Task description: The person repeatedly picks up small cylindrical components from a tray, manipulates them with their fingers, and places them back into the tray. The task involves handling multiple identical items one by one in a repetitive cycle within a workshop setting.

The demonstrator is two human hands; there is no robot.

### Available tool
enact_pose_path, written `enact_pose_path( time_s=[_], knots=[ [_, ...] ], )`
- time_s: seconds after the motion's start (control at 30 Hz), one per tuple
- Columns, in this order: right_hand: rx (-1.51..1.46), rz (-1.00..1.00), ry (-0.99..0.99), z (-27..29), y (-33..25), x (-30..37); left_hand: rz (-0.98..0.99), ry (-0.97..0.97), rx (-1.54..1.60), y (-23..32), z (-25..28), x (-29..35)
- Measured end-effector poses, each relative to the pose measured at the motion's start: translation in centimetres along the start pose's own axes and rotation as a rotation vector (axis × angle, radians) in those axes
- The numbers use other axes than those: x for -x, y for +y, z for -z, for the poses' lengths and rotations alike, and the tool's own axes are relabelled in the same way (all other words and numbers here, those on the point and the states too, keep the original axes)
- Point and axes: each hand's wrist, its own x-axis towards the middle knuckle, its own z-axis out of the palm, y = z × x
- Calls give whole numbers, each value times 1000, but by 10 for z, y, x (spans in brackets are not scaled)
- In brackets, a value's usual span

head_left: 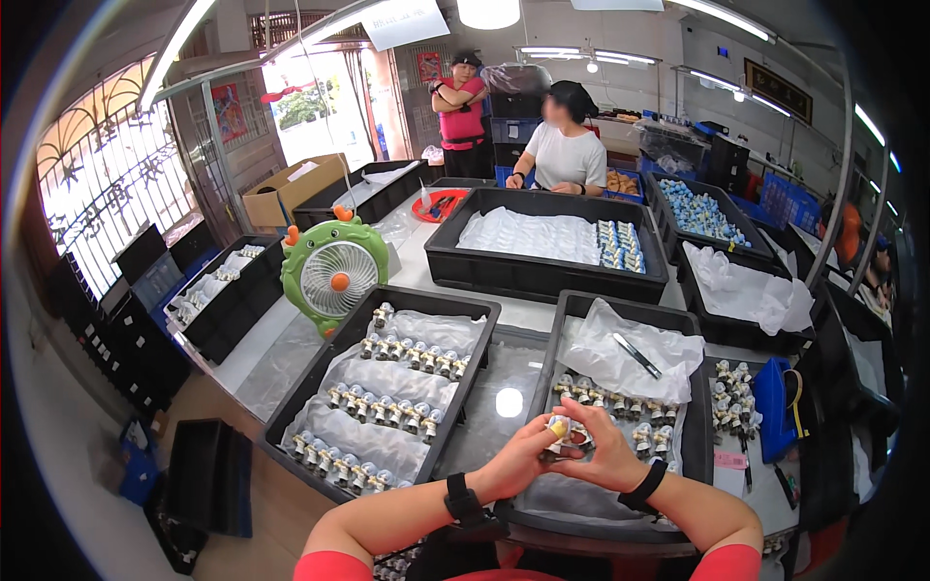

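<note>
Over the near end of the right black tray (703, 426), both my hands are closed around a small figurine (560, 428) with a white and yellow top. My left hand (521, 457) grips its left side with thumb and fingers. From the right, my right hand (608, 453) holds it too, its fingertips meeting over the toy. Below my hands, rows of similar figurines (620, 402) lie on white sheeting. A crumpled white sheet (601, 339) with a slim pen-like tool (636, 355) on it covers the tray's far end. The figurine's underside is hidden by my fingers.
At left, another black tray (478, 356) holds rows of figurines. A green fan (339, 276) stands behind it. Loose figurines (733, 399) and a blue bin (775, 412) are at right. Across the table sits a co-worker (572, 155) behind a large tray (552, 276); another person (460, 111) stands.
</note>
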Motion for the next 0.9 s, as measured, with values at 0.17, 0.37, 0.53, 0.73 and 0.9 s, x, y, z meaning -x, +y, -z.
enact_pose_path(
  time_s=[0.17, 0.37, 0.53, 0.73, 0.9],
  knots=[
    [4, -1, -1, 0, 2, 1, 12, -9, 7, 0, -1, 0],
    [25, 16, -4, 0, 4, 3, -1, -21, 0, 0, -3, -1],
    [51, 38, 13, 1, 4, 2, -6, -8, -25, 0, -4, -1],
    [58, 29, -1, 3, 5, 3, 7, -11, -41, 1, -4, -2],
    [49, 61, 8, 1, 5, 1, 4, -8, -38, 0, -2, -2]
  ],
)
